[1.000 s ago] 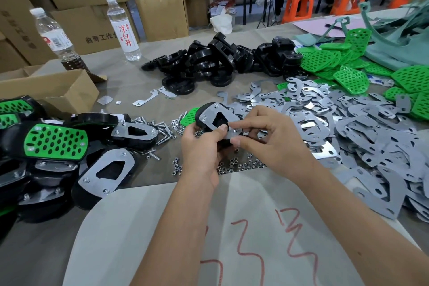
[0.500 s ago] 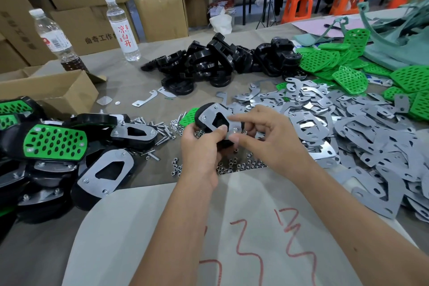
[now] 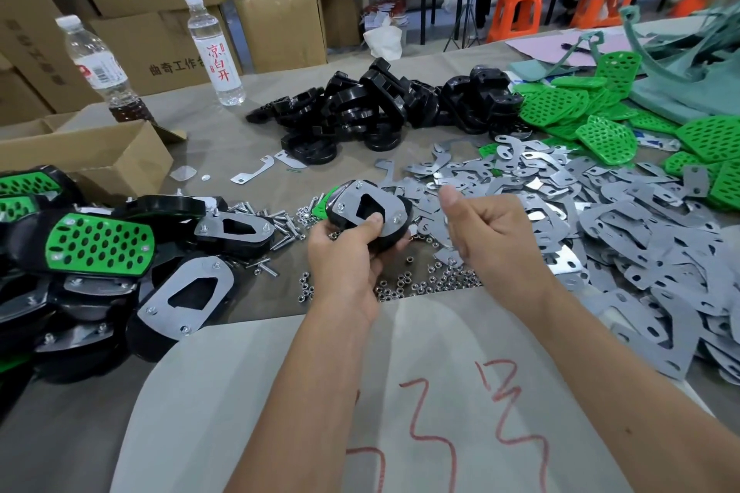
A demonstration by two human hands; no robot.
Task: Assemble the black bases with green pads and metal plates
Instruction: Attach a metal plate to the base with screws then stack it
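Nearest, a pale sheet (image 3: 280,392) with red scrawl covers the worktable's (image 3: 224,124) near edge, cut off by the frame. Above it the left hand (image 3: 344,256) grips a black base (image 3: 370,212) capped by a matte grey metal plate (image 3: 384,208), its underside hidden, while the right hand (image 3: 492,236) hangs just beside it, fingers curled, thumb up, holding nothing I can make out. Small nuts (image 3: 424,284) lie beneath; flat loose plates (image 3: 600,220) heap toward the right edge, finished units (image 3: 100,248) left, glossy black bases (image 3: 380,104) and perforated green pads (image 3: 608,136) farther back.
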